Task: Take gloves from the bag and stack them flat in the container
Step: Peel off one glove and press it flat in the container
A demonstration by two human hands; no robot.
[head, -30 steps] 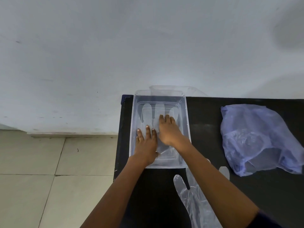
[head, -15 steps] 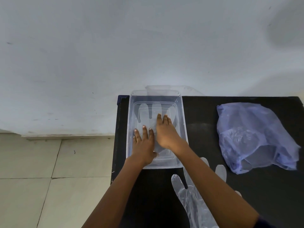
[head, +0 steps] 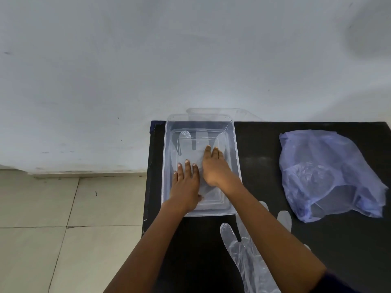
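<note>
A clear plastic container (head: 236, 166) stands at the left end of the black table. A thin transparent glove (head: 186, 142) lies flat on its bottom, fingers pointing to the wall. My left hand (head: 186, 185) presses flat on the glove's near part. My right hand (head: 213, 166) presses flat beside it, a little further in. Another transparent glove (head: 243, 256) lies on the table in front of the container, partly under my right forearm. The crumpled purple plastic bag (head: 325, 176) lies at the right, its opening towards me.
A clear lid (head: 243, 114) leans behind the container against the white wall. The black table (head: 264, 144) ends just left of the container, with tiled floor (head: 63, 229) below. Bare table lies between container and bag.
Both hands have stayed pressed on the glove in the container. The view has shifted slightly, and nothing else has moved.
</note>
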